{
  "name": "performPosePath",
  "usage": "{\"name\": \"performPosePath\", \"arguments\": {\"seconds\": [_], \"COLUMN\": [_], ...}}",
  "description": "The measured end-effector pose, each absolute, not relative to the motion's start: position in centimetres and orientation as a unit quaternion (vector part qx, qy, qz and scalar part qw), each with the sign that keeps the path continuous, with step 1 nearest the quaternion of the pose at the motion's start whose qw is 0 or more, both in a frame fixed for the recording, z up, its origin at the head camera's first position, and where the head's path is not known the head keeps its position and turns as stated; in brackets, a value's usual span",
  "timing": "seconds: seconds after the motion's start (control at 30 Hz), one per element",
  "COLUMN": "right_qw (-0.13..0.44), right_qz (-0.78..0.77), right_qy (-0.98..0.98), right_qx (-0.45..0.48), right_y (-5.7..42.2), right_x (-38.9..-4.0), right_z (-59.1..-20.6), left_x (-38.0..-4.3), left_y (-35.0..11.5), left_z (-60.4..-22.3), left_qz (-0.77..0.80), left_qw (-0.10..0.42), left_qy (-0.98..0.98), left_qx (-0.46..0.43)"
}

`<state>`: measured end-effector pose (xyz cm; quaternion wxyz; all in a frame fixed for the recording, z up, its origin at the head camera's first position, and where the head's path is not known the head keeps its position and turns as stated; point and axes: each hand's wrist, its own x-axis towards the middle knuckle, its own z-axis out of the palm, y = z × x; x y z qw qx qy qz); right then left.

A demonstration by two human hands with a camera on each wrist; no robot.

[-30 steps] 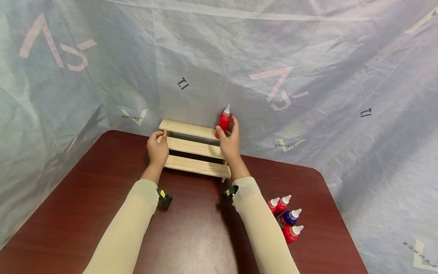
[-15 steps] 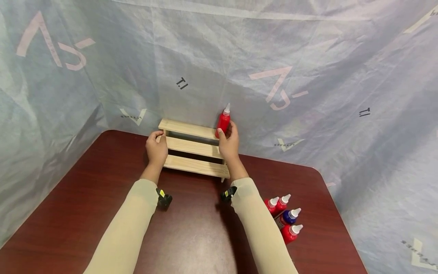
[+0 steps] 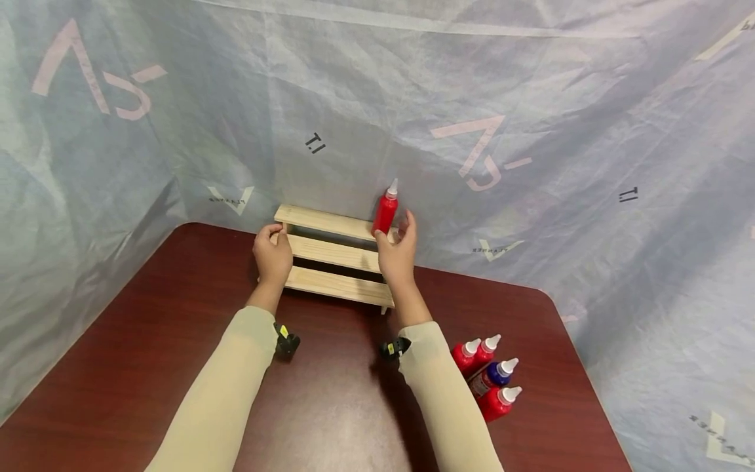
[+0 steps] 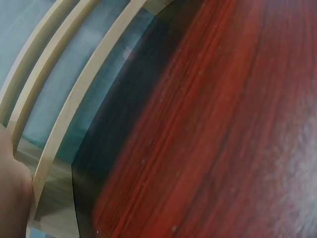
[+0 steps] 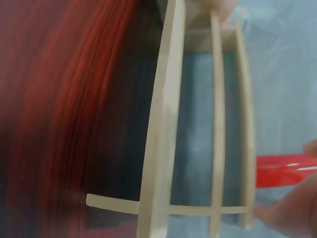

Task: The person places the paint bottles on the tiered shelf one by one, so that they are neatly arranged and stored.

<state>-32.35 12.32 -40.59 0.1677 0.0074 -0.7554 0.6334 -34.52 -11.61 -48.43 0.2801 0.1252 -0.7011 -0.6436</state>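
Note:
A three-tier wooden rack (image 3: 336,249) stands at the back of the table. A red squeeze bottle (image 3: 386,214) with a white pointed cap is upright on the right end of its top tier; in the right wrist view the red bottle (image 5: 282,171) meets the top board. My right hand (image 3: 398,257) is beside it, fingers spread and apart from the bottle, thumb near the board's front edge. My left hand (image 3: 274,254) grips the rack's left side; its fingertips are partly hidden. In the left wrist view only part of the left hand (image 4: 15,191) shows, against the rack's end.
Right of the right forearm stand several bottles: red bottles such as the nearest one (image 3: 497,404) and a blue bottle (image 3: 499,373), all with white caps. A grey sheet (image 3: 354,98) hangs close behind the dark red table (image 3: 330,380).
My right hand has loosened from the red bottle, its fingers and thumb moving down and away to the right. The bottle stays upright on the top tier. My left hand keeps its place.

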Motion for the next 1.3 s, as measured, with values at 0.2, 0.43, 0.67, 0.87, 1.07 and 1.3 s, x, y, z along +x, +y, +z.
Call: {"name": "performPosePath", "arguments": {"seconds": [0.2,0.43,0.67,0.87,1.07,1.3], "right_qw": [0.131,0.085,0.089,0.120,0.100,0.047], "right_qz": [0.588,0.464,0.343,0.257,0.180,0.163], "right_qy": [-0.798,-0.880,-0.930,-0.953,-0.974,-0.983], "right_qx": [-0.001,0.050,0.096,0.106,0.090,0.069], "right_y": [12.1,12.8,14.4,16.4,18.7,21.0], "right_x": [-28.1,-22.4,-18.8,-17.3,-15.6,-13.9], "right_z": [-39.6,-37.6,-36.0,-35.7,-35.6,-35.1], "left_x": [-34.4,-34.2,-34.5,-34.3,-34.2,-34.2], "left_y": [-11.9,-12.1,-12.4,-12.8,-12.8,-12.7], "left_z": [-48.3,-48.4,-48.4,-48.4,-48.5,-48.5], "left_qz": [-0.629,-0.624,-0.622,-0.626,-0.624,-0.623], "left_qw": [0.305,0.301,0.304,0.304,0.301,0.299], "left_qy": [-0.703,-0.708,-0.708,-0.706,-0.710,-0.711], "left_qx": [0.134,0.137,0.136,0.132,0.130,0.132]}}
